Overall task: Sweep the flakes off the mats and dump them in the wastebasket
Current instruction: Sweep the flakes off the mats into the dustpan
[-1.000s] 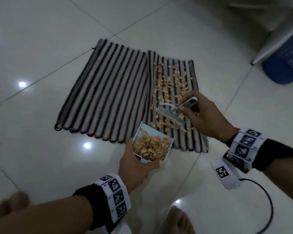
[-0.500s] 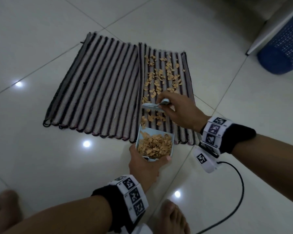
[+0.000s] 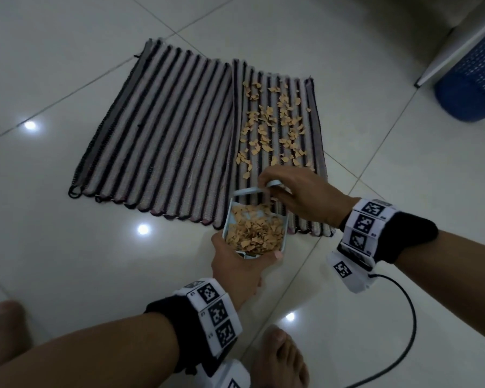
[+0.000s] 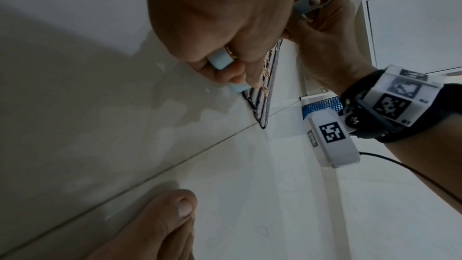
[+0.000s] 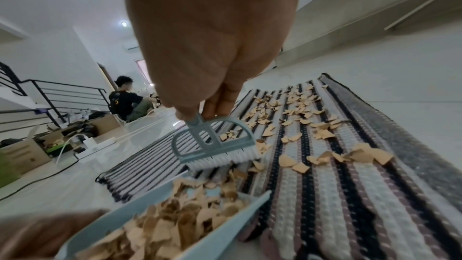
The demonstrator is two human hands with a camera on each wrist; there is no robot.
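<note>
A: Which step is the person on?

B: Mid-sweep. The right hand (image 3: 297, 196) grips the small brush (image 5: 215, 143), bristles at the dustpan's lip. The left hand (image 3: 237, 266) clasps the dustpan (image 3: 256, 228), its mouth laid on the near edge of the right mat (image 3: 280, 135).

A: And the flakes (image 3: 272, 127)?

B: Many already heaped in the pan; more lie scattered up the right mat toward twelve o'clock. The left mat (image 3: 163, 130) looks swept.

A: The next move?

B: Probably reaching the brush farther up the mat and drawing flakes back into the pan. Being nearly full, it must stay level. The blue wastebasket (image 3: 473, 79) stands at two o'clock, well apart.
</note>
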